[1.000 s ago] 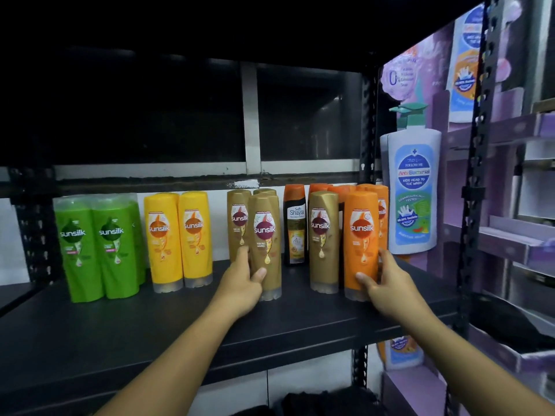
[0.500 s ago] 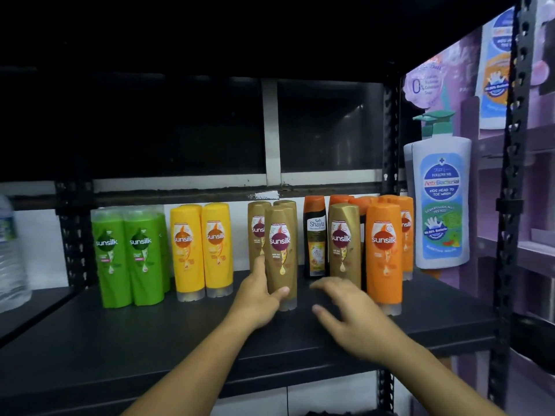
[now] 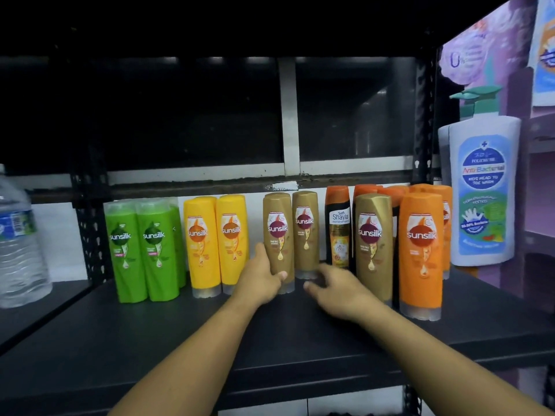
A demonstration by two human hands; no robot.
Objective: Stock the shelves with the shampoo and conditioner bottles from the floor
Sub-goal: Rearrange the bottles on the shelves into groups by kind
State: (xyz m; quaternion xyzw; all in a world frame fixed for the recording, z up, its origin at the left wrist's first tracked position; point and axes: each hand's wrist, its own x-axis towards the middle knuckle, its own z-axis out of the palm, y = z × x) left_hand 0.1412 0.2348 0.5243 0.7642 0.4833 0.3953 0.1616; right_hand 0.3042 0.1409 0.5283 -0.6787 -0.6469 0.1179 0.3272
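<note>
My left hand (image 3: 264, 277) grips the near gold bottle (image 3: 277, 241) standing on the shelf (image 3: 150, 340); my right hand (image 3: 336, 286) is spread open just right of it, holding nothing.

The dark shelf (image 3: 150, 340) holds bottles that all stand up straight in a row. At the left end are green bottles (image 3: 141, 250), packed tight together. Next come yellow bottles (image 3: 216, 241), side by side. Then comes a front brown bottle (image 3: 277, 223), with another brown bottle (image 3: 305, 226) just behind it to the right. A black bottle (image 3: 338, 235) with an orange cap stands near the back. A third brown bottle (image 3: 372, 235) and the orange bottles (image 3: 420, 244) fill the right end.
</note>
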